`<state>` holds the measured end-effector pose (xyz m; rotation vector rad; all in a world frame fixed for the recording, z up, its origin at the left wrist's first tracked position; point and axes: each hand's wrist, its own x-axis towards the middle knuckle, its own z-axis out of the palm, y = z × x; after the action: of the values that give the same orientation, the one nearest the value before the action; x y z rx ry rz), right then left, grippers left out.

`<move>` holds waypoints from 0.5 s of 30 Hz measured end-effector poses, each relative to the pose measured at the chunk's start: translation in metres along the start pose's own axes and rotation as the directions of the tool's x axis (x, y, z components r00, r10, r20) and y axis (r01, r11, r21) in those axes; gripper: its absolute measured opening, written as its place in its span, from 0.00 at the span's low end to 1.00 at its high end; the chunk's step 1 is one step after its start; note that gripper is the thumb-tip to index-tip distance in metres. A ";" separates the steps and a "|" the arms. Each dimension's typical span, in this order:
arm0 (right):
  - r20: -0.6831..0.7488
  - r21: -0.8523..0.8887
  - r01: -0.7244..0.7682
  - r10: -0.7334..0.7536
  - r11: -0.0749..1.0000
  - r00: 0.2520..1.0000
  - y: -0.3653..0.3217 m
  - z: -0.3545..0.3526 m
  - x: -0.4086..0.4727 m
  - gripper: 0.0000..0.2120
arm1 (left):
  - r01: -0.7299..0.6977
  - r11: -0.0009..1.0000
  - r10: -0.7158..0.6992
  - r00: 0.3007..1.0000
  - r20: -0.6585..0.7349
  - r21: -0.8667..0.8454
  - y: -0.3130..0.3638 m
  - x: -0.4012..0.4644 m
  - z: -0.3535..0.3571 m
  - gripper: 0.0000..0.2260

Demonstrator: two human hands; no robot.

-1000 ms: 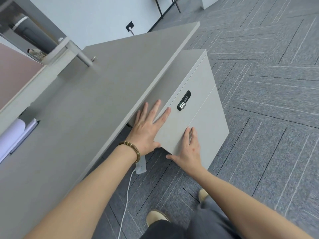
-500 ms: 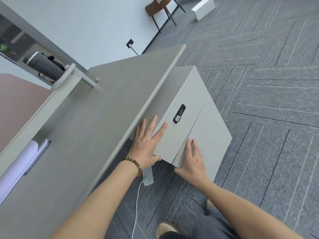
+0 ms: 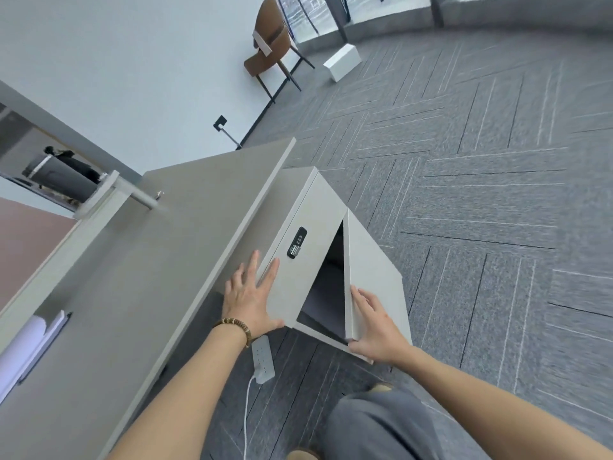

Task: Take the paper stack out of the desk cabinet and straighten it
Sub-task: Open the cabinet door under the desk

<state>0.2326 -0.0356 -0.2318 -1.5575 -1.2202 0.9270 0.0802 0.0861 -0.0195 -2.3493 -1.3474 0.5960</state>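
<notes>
Opening step: right hand [image 3: 374, 330] grips the cabinet door [image 3: 371, 270] edge, left hand [image 3: 248, 300] flat and open on the locked panel [image 3: 298, 260] (paper stack unseen); next, swing wider and reach in.

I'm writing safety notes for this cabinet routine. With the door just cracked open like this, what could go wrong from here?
1. The right hand grips the free edge of the cabinet door; if the door swings back, fingers could get pinched.
2. The left hand presses flat on the locked panel beside the gap; it may block reaching in.
3. The power strip and its cable lie on the floor by the feet: a trip hazard.
</notes>
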 end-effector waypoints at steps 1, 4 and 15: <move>0.000 0.011 -0.016 0.016 1.000 1.000 0.000 -0.007 -0.005 0.53 | 0.028 1.000 -0.028 1.000 0.013 0.001 0.008 -0.001 -0.003 0.59; -0.024 0.034 -0.044 0.044 0.998 0.999 0.002 -0.025 -0.015 0.48 | 0.094 0.995 -0.093 0.994 0.065 -0.015 0.026 -0.002 -0.010 0.60; -0.175 0.108 -0.123 0.141 0.986 0.974 0.039 -0.167 -0.034 0.26 | 0.128 0.991 -0.129 0.990 0.049 0.029 0.039 -0.005 -0.004 0.63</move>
<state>0.3919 -0.1072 -0.2190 -1.6223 -0.9388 0.8929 0.1080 0.0633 -0.0348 -2.2209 -1.4912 0.6336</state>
